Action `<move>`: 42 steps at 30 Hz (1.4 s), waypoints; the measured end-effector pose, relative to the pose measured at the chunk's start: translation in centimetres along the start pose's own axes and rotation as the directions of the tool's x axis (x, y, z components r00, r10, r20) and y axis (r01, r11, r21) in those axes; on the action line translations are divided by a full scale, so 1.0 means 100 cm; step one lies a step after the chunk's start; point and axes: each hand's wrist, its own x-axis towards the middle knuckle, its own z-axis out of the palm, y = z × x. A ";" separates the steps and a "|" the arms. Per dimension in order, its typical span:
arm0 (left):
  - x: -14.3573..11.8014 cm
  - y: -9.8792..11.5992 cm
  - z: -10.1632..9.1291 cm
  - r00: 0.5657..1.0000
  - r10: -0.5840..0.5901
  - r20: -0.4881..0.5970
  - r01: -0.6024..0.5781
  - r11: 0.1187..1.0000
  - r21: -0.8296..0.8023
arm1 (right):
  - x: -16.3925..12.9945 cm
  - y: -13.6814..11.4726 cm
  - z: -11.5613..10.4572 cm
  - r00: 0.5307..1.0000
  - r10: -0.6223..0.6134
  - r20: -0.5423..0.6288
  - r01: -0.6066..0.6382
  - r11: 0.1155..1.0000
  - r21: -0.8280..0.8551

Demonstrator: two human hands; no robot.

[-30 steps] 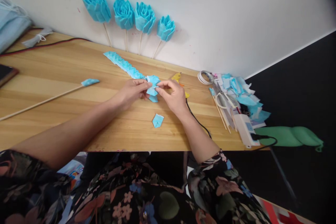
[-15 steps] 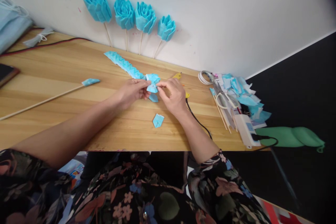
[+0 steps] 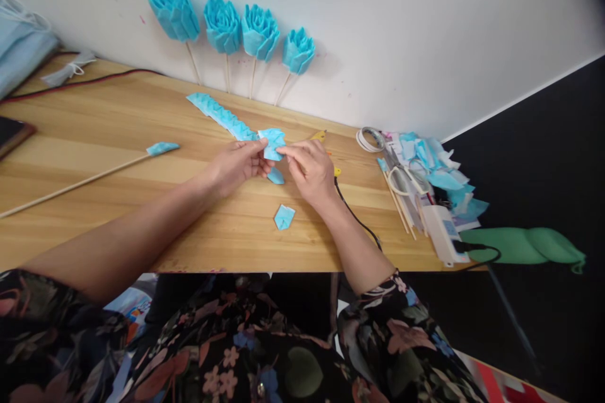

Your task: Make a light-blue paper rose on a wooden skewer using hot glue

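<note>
A small piece of light-blue fabric (image 3: 273, 143) is held above the table between my hands. My left hand (image 3: 239, 167) pinches its left side between thumb and fingers. At its right edge, my right hand (image 3: 309, 170) is closed, with thumb and forefinger touching the fabric. Below my left fingers lies another blue piece (image 3: 276, 176), partly hidden. A folded blue petal (image 3: 284, 217) rests on the table nearer to me. Behind my left hand stretches a row of overlapping folded petals (image 3: 220, 114). To the left lies a stick with a blue tip (image 3: 163, 148).
Several blue fabric flowers (image 3: 223, 24) on sticks lean against the wall. A yellow glue gun (image 3: 320, 136) lies partly behind my right hand. At right are tape (image 3: 370, 139), scissors (image 3: 401, 181), blue scraps (image 3: 437, 160) and a power strip (image 3: 444, 234). A phone (image 3: 14, 135) is at far left.
The blue fabric has shifted slightly up and left and now shows a flatter, broader face. My right fingers have moved to its right edge. My left hand keeps its pinch.
</note>
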 end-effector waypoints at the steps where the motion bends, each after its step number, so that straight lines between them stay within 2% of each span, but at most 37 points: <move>1: 0.000 0.000 0.001 1.000 0.002 -0.002 -0.002 1.000 -0.002 | 0.000 0.000 0.000 1.000 0.014 0.010 -0.014 1.000 0.000; 8: 0.000 0.001 0.000 0.999 0.027 -0.022 -0.026 0.999 0.037 | 0.001 -0.003 0.000 0.998 0.056 0.036 -0.059 0.996 0.073; 11: 0.000 -0.001 -0.002 0.997 0.065 -0.046 -0.062 0.996 0.060 | 0.002 -0.005 0.001 0.984 0.177 0.030 -0.179 0.961 0.209; 15: 0.001 -0.001 -0.002 0.995 0.085 -0.061 -0.080 0.994 0.078 | 0.002 -0.001 0.002 0.902 0.430 0.033 -0.386 0.771 0.507; 18: 0.000 -0.002 -0.001 0.996 0.079 -0.052 -0.074 0.993 0.088 | 0.002 0.001 0.003 0.834 0.543 0.098 -0.484 0.635 0.602; 22: -0.001 -0.002 -0.001 0.998 0.064 -0.015 -0.062 0.994 0.085 | 0.003 -0.004 0.004 0.760 0.587 0.278 -0.601 0.473 0.644; 25: -0.001 -0.002 -0.001 0.999 0.051 0.007 -0.052 0.994 0.101 | 0.005 -0.011 0.002 0.737 0.560 0.378 -0.642 0.409 0.648; 28: -0.001 -0.002 -0.002 0.999 0.047 0.016 -0.049 0.991 0.123 | 0.006 -0.015 0.002 0.739 0.547 0.395 -0.646 0.405 0.648; 36: -0.001 -0.001 0.000 0.998 0.062 0.012 -0.064 0.979 0.195 | 0.006 -0.007 0.008 0.753 0.607 0.253 -0.602 0.481 0.637; 38: -0.003 0.001 0.000 0.984 0.173 -0.041 -0.155 0.945 0.289 | 0.006 -0.007 0.008 0.743 0.627 0.232 -0.604 0.479 0.637; 39: -0.005 0.002 0.000 0.963 0.260 -0.067 -0.220 0.908 0.356 | 0.006 -0.007 0.008 0.738 0.634 0.231 -0.608 0.478 0.634; 42: -0.012 0.007 0.004 0.873 0.486 -0.050 -0.377 0.735 0.563 | 0.006 -0.009 0.008 0.736 0.631 0.245 -0.622 0.487 0.613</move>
